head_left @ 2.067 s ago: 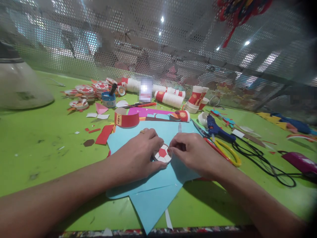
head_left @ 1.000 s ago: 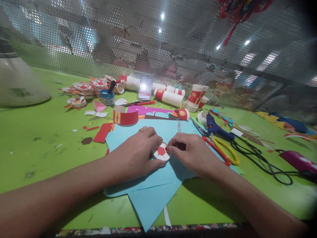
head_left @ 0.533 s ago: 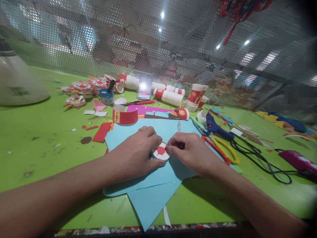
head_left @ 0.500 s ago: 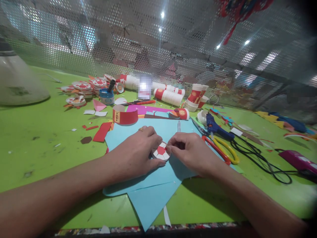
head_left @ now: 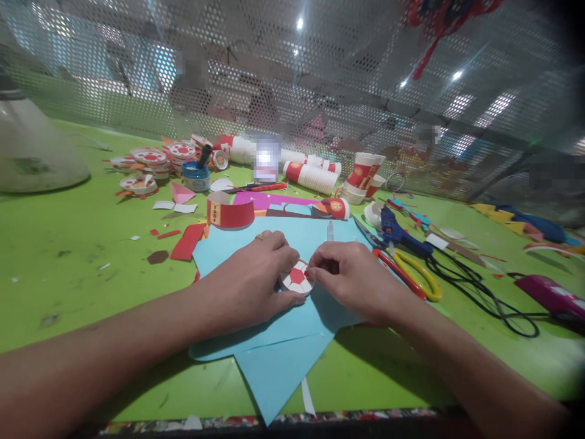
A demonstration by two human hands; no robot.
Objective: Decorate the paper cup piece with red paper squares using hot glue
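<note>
A round white paper disc [head_left: 297, 280] with a raised rim, looking like a cut-off cup bottom, lies on light-blue paper [head_left: 283, 378]. It bears a red hexagon in its middle and thin lines running out to the edge. My left hand [head_left: 256, 280] grips the disc's left side between thumb and fingers. At the disc's right edge, my right hand [head_left: 347, 277] pinches a tiny red paper piece [head_left: 308, 274]. Scissors [head_left: 406, 274] with red and yellow handles lie right of that hand. A red cut cup ring [head_left: 231, 212] stands beyond the left hand.
A blue glue gun [head_left: 400, 233] with a black cord lies to the right, near a magenta device [head_left: 551, 296]. Stacked paper cups [head_left: 313, 177], a blue jar [head_left: 196, 177] and several paper turtles [head_left: 150, 160] stand behind. Red paper scraps [head_left: 187, 241] lie on the left.
Both hands stay almost still around the disc. The view has shifted very slightly; nothing was taken up or let go.
</note>
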